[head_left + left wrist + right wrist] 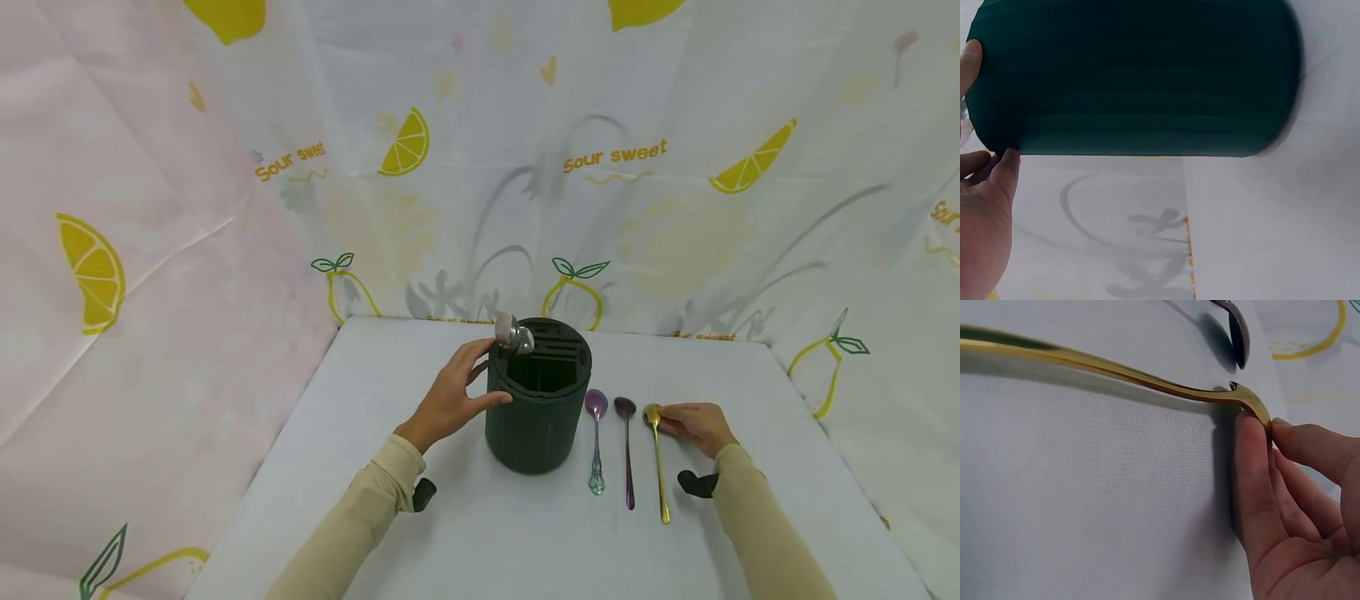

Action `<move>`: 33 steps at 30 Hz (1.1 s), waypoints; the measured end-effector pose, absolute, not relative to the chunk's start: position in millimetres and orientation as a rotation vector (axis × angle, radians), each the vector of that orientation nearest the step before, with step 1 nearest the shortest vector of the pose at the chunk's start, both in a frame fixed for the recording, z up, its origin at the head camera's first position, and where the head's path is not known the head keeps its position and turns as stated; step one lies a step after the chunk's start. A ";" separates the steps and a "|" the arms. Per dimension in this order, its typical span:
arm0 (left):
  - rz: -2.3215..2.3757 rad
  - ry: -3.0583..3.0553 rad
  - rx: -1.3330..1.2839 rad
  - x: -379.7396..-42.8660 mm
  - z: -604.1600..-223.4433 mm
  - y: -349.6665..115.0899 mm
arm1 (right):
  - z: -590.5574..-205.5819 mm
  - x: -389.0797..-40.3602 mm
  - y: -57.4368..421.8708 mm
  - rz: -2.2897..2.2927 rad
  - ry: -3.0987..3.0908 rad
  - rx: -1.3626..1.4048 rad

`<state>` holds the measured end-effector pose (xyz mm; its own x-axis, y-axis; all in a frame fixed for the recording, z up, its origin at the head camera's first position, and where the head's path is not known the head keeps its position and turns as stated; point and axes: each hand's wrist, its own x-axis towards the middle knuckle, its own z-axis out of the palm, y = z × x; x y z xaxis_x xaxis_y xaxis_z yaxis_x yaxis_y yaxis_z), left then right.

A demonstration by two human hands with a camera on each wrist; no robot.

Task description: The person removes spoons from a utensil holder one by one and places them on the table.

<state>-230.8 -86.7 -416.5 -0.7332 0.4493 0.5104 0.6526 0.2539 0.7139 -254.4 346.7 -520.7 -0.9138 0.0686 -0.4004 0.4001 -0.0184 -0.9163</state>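
Beige sleeves point(765, 533) lead to the left hand point(450, 396) gripping the green holder point(531, 435) and the right hand point(699, 425) pinching the gold spoon point(659, 467), apparently a pickup next calling for a lift.

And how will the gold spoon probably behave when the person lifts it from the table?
The gold spoon will probably stay stiff, since it looks like metal. Its smooth, shiny surface may be somewhat slippery. Because the right grip pinches it at only one end, the long free end could dip or swing.
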 end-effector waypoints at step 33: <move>-1.492 -2.368 -1.041 -244.9 -439.9 -93.1 | -510.1 -228.8 376.8 -1.711 2.530 0.552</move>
<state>-244.9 -93.1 -439.9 -0.7465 0.4722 0.4687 0.6267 0.2624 0.7338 -228.8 376.8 -510.1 -0.9361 0.2686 -0.2270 0.3107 0.3295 -0.8916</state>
